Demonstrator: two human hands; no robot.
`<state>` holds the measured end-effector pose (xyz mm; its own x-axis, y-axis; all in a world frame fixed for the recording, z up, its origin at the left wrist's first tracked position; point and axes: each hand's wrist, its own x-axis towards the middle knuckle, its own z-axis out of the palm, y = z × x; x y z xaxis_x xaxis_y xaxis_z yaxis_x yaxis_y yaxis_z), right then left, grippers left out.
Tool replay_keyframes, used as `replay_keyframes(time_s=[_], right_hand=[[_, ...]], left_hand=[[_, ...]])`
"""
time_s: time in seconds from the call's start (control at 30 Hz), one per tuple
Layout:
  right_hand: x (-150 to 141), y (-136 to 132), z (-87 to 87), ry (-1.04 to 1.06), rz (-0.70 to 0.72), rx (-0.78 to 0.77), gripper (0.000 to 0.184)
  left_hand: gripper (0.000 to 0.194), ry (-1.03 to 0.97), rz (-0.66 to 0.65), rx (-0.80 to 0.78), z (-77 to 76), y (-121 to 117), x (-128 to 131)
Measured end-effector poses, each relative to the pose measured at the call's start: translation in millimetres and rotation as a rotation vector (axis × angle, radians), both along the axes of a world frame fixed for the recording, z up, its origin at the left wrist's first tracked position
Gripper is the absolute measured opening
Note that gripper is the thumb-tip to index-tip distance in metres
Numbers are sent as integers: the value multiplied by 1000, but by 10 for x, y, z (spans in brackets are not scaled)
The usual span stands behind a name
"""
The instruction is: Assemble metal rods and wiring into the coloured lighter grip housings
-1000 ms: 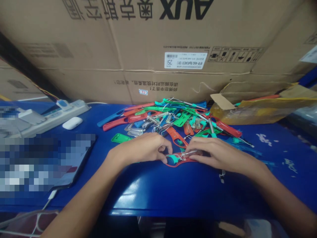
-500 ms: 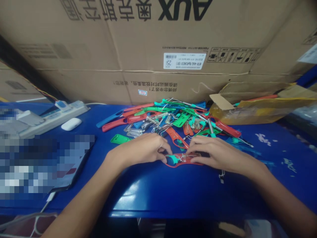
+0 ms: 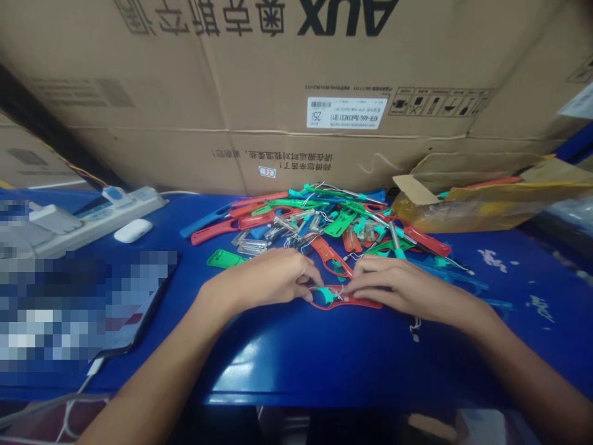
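Note:
A red stick-lighter casing half (image 3: pixel 364 301) lies on the blue table in front of the pile, with its inside facing up. A turquoise trigger (image 3: pixel 327 295) sits by its finger ring, and thin white wires (image 3: pixel 340 293) cross its middle. My left hand (image 3: pixel 271 278) pinches the casing's left end, thumb and forefinger closed there; the part beyond is hidden under the hand. My right hand (image 3: pixel 398 283) has its fingertips drawn together at the white wires, over the casing's handle. Whether they grip a wire or the casing itself is hard to see.
Behind my hands is a pile of red, green and blue casings (image 3: pixel 264 216) with metal tubes and clear tanks. A taped carton (image 3: pixel 430 213) stands back right. At left are a power strip (image 3: pixel 97 222), a white earbud case (image 3: pixel 133 231) and a blurred-out tablet (image 3: pixel 139 309).
My right fingers have shifted left along the casing, from the clear tank towards the white wires. More of the red handle shows below them. My left hand stays on the left end.

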<state>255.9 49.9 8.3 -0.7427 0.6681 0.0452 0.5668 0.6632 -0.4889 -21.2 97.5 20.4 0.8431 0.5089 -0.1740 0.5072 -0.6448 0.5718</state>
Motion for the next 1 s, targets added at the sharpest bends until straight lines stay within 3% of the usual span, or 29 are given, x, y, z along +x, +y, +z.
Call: replay_keyframes(time_s=[0.2, 0.5, 0.63, 0.8, 1.0], right_hand=[[-29, -2, -2, 4, -58, -33, 26], [247, 89, 54, 17, -99, -40, 27], [216, 90, 49, 7, -85, -73, 28], [173, 83, 55, 36, -73, -109, 26], [103, 26, 69, 21, -55, -26, 28]], left_hand=[[27, 41, 44, 57, 41, -18, 13], [22, 75, 57, 17, 49, -1, 27], [19, 67, 60, 9, 44, -2, 22], [31, 88, 79, 7, 31, 16, 9], [33, 119, 96, 5, 30, 30, 11]])
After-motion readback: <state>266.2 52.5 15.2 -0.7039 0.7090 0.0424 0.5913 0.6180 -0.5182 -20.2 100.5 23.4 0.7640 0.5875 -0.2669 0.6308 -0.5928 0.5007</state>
